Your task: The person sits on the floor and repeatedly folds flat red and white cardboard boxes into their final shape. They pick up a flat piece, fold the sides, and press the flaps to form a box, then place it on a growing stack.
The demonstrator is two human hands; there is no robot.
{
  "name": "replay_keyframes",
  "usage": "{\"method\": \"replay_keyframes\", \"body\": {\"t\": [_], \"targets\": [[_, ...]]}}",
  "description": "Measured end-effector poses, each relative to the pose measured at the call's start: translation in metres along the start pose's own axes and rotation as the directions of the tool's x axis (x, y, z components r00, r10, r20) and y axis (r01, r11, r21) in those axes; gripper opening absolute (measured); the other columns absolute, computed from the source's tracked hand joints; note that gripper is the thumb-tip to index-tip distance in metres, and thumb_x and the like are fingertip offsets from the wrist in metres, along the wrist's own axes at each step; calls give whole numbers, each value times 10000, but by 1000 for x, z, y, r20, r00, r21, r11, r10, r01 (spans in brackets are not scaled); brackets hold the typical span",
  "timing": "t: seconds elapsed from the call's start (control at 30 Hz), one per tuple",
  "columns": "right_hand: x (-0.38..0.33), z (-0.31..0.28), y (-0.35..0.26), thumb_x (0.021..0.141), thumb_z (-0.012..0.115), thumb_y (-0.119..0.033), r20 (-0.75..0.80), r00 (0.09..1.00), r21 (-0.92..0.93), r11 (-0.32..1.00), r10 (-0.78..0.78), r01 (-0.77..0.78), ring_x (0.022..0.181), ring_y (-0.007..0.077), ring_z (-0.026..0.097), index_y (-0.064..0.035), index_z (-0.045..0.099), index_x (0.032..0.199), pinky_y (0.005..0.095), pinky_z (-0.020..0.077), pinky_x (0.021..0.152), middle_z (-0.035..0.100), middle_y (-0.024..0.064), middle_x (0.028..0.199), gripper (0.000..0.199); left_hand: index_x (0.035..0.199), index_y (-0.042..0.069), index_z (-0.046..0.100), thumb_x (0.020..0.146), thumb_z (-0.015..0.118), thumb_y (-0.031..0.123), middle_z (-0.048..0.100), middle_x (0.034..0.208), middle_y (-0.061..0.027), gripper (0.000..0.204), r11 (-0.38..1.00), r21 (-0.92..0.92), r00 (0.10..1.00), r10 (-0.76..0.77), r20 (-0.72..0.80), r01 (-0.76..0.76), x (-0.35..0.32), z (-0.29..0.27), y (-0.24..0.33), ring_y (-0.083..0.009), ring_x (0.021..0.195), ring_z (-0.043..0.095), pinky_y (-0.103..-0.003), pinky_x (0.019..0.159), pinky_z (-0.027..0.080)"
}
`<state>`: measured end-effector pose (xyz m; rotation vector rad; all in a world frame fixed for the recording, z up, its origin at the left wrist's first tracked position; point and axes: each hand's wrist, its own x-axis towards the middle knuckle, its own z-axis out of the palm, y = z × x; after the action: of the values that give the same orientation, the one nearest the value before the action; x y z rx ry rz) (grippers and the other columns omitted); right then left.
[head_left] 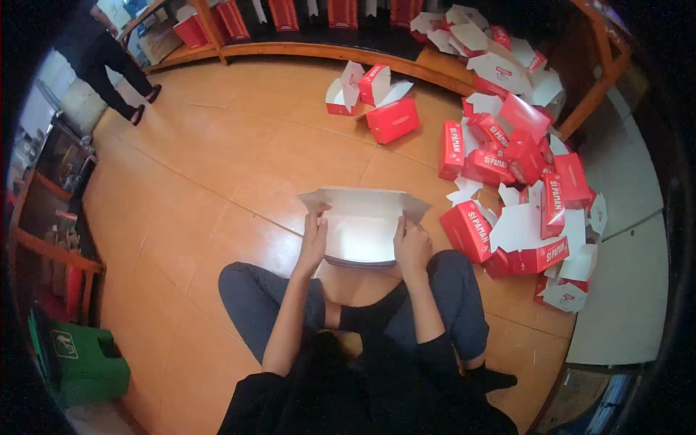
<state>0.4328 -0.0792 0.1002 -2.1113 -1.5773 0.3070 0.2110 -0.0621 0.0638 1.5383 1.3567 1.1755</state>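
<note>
Held between my two hands, just beyond my crossed legs, is a paper food box [361, 230] with its pale inside facing up. Its far wall stands raised, and flaps spread out at both far corners. My left hand [314, 235] grips the left side, thumb inside the wall. On the right side, my right hand [412, 245] is closed in the same way, its thumb along the inner edge. The outer fingers of both hands are partly hidden behind the walls.
Many folded red and white boxes [500, 156] lie heaped at the right. A few more [393, 120] sit on the wooden floor [196, 174] ahead. Red boxes line a low shelf [312, 49] at the back. A green bin [87, 362] stands left; another person [109, 61] is far left.
</note>
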Motion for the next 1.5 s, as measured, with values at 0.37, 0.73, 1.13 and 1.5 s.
{"method": "replay_keyframes", "body": {"t": [0.37,0.73,1.13,1.5], "targets": [[3,-6,25,959,426,-405,77,996,72,996,48,-54,957,427,607,-22,656,925,510,481,825,629,252,973,448,1242,68,515,988,390,249,441,1352,-132,336,960,-207,981,-193,-11,187,1,3,8,-263,1271,401,-371,1070,294],[35,-74,161,869,575,-192,-142,987,33,997,68,-64,945,400,581,-21,584,1015,501,478,811,581,223,997,225,1113,54,584,983,416,187,571,1144,-103,250,991,-123,988,-77,-137,60,-2,8,-1,-229,1092,503,-345,979,365],[162,19,151,945,510,-400,259,950,946,152,175,-286,872,305,644,-124,430,1292,436,528,721,613,193,1057,450,1027,9,580,936,457,121,524,1058,-134,189,998,-3,941,-59,-335,62,-20,15,-1,-263,1028,497,-357,919,374],[257,109,196,914,505,-486,399,809,908,-306,432,-285,1022,414,590,21,322,1347,368,592,746,448,323,1255,692,1043,28,591,876,506,51,424,1082,-155,189,988,63,932,-113,-346,143,-41,15,20,-318,1088,439,-387,959,358]]}}
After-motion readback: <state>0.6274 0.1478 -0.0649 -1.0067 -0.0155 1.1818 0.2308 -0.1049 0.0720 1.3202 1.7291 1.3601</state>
